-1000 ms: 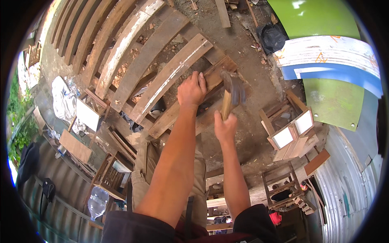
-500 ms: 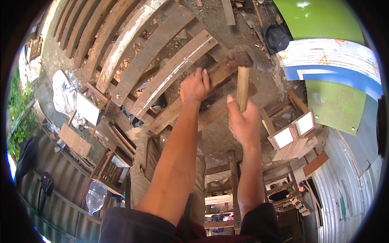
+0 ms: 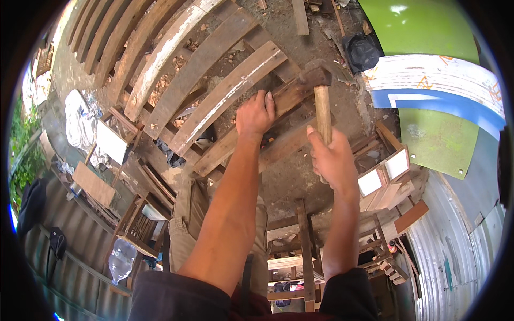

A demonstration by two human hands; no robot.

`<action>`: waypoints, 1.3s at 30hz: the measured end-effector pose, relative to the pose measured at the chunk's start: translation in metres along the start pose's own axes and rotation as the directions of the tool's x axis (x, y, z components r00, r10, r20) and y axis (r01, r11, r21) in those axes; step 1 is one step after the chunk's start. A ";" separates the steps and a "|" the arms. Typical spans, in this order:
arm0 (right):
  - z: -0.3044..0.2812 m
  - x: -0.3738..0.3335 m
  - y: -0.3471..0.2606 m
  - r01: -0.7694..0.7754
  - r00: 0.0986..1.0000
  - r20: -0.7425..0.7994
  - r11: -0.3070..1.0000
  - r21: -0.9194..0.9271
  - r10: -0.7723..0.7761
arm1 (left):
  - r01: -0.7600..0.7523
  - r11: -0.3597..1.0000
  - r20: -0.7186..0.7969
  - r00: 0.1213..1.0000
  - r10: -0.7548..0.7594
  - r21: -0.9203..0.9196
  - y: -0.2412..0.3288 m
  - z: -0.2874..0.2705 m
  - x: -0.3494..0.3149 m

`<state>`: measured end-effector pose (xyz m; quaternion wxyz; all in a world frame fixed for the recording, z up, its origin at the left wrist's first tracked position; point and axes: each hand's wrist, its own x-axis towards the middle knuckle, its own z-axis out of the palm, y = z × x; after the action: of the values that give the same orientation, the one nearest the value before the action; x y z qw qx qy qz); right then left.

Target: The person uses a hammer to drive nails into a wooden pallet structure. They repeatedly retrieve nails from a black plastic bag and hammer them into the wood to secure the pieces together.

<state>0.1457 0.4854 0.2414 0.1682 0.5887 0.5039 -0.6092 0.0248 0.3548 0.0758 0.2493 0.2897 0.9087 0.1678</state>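
Observation:
My left hand (image 3: 256,115) is closed over a worn brown plank (image 3: 217,154), gripping it near its middle. This plank slants from near my legs up to the far right, alongside a slatted wooden pallet frame (image 3: 230,99). In my right hand (image 3: 334,158) is a hammer (image 3: 323,109), its pale wooden handle upright in the view, the fingers wrapped round the lower part. Its dark, rusty head overlaps the far right end of the plank; whether the two touch, I cannot tell. Another board (image 3: 292,140) lies just to the right of the gripped plank.
Green panels (image 3: 436,134) and a white and blue board (image 3: 439,75) lie at the right, near a black plastic bag (image 3: 360,52). Small wooden frames with white faces (image 3: 383,174) stand below them. A clear plastic bottle (image 3: 122,260) is at the lower left.
My right hand has shifted slightly right and toward me with the hammer, whose head was blurred before and shows more sharply now. My left hand keeps its hold on the plank.

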 end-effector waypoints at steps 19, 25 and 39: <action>0.067 0.021 0.092 0.504 0.782 -0.348 0.853 -0.135 -0.517 | 0.022 1.000 0.006 1.000 -0.022 -0.016 0.003 -0.005 0.001; 0.077 0.002 0.098 0.562 0.697 -0.396 0.798 -0.217 -0.598 | -0.010 1.000 -0.025 1.000 0.011 0.012 0.000 -0.002 0.000; 0.086 0.001 0.105 0.457 0.826 -0.315 0.883 -0.110 -0.467 | -0.026 1.000 -0.019 0.999 0.026 0.012 0.000 0.000 0.001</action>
<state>0.1824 0.3697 0.1794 -0.0629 0.5409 0.6614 -0.5158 0.0241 0.3553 0.0759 0.2367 0.3013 0.9082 0.1685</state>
